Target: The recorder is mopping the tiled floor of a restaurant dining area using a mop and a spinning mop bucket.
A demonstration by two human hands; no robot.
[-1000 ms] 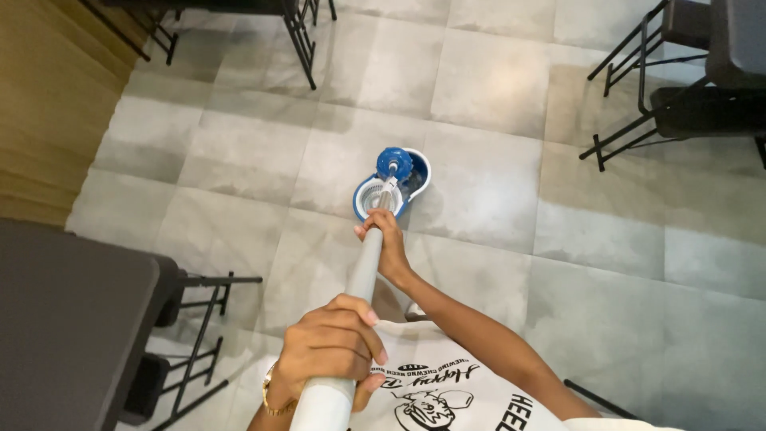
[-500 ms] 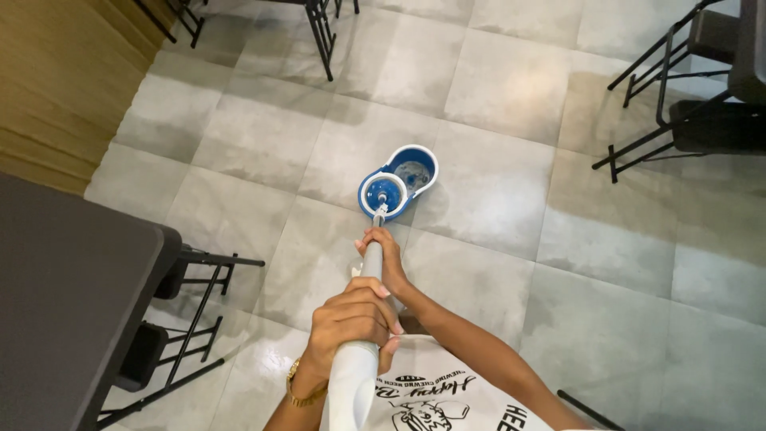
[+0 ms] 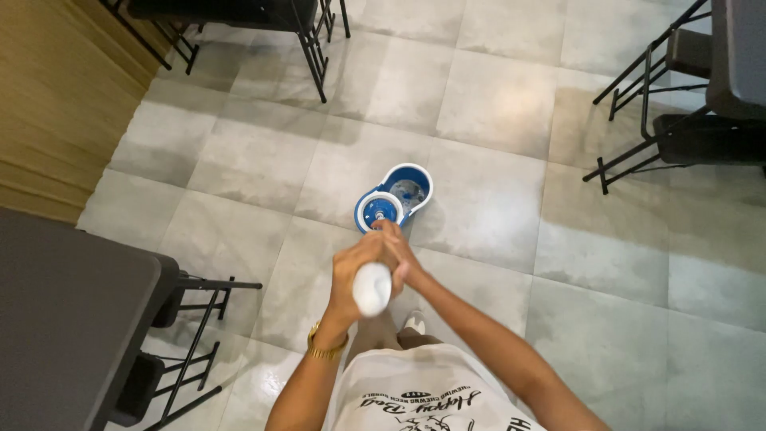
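Nearest to us, below the mop handle (image 3: 372,289), hung our pale printed shirt (image 3: 423,395), and both forearms rose from it toward that white pole. We had the left hand (image 3: 355,271) clamped around the handle's top end, fingers wrapped over it, with a gold bracelet (image 3: 325,345) on that wrist just below. We had the right hand (image 3: 396,249) closed on the same handle just beyond the left, the two hands touching each other. We saw the pole almost end-on, so its shaft was mostly hidden behind the hands. One shoe (image 3: 414,321) showed on the tile beneath the handle. Just past the hands, the handle ran down into the blue and white spin mop bucket (image 3: 396,197), which stood on the grey tiled floor (image 3: 495,104); the pole met the round basket at the bucket's near end, while the far end lay open. Left of the handle stood a dark table (image 3: 68,311) with a black-framed chair (image 3: 183,335) tucked beside it. Farther off, beyond the bucket, we saw more black chair legs (image 3: 311,40), and well to the right of the bucket another dark chair (image 3: 678,120). A wooden wall (image 3: 56,104) ran along the far left.
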